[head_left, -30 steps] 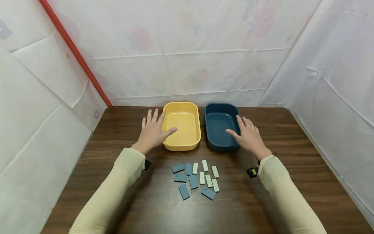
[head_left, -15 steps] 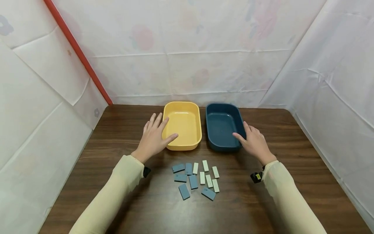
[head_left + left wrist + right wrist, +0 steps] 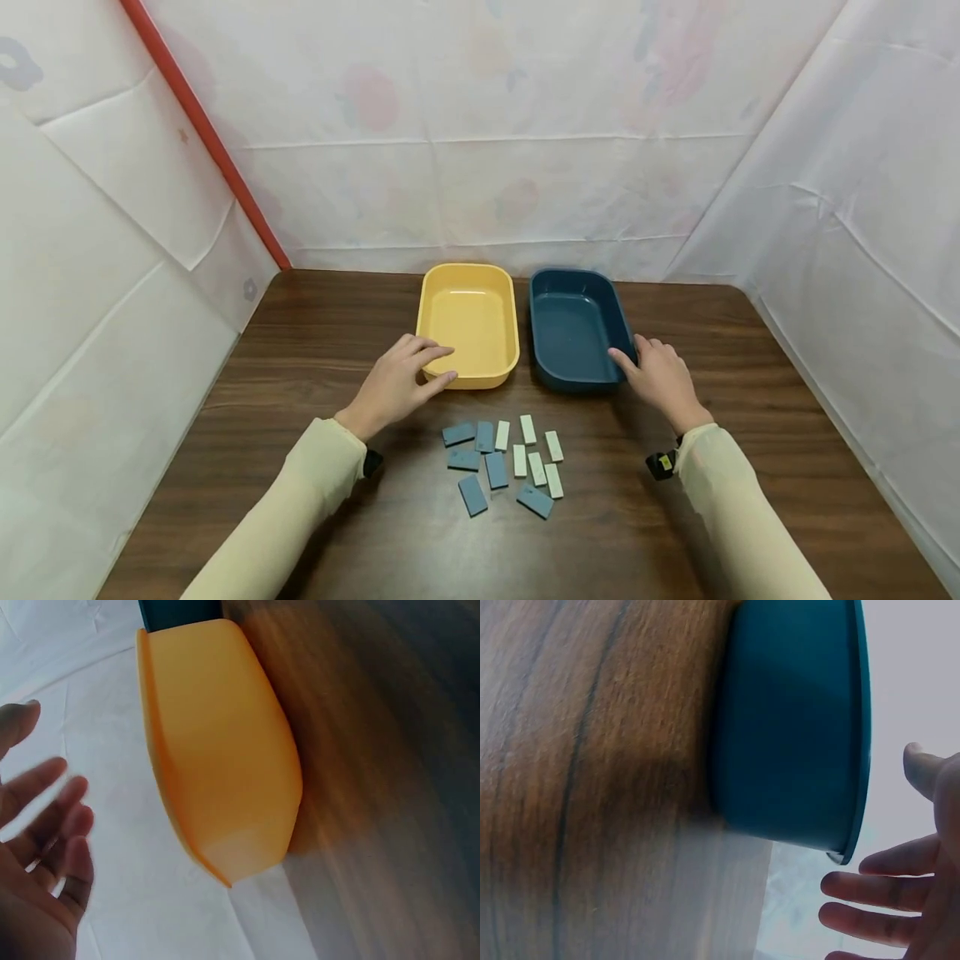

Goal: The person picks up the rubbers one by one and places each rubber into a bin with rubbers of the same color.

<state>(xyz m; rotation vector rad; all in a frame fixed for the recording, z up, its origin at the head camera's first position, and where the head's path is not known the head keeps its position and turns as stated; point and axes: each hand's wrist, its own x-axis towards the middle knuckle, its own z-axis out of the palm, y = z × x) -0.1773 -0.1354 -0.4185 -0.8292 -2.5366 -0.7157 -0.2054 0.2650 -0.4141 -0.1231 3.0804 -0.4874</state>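
Observation:
My left hand hovers at the near left corner of the yellow tub, fingers loosely bent and nothing in them. In the left wrist view a gap shows between those fingers and the tub's yellow wall. My right hand is by the near right corner of the dark blue tub; its thumb overlaps the rim in the head view. The right wrist view shows its spread fingers apart from the blue wall, holding nothing.
Between the arms, in front of the tubs, lie several grey-blue blocks and several pale green blocks on the brown wooden table. White patterned sheeting hangs behind and at both sides. A red pole slants at the left.
Both hands have drawn back toward the near corners of the tubs, the right one also moving rightward. The left fingers have bent more. Blocks and tubs have stayed in place.

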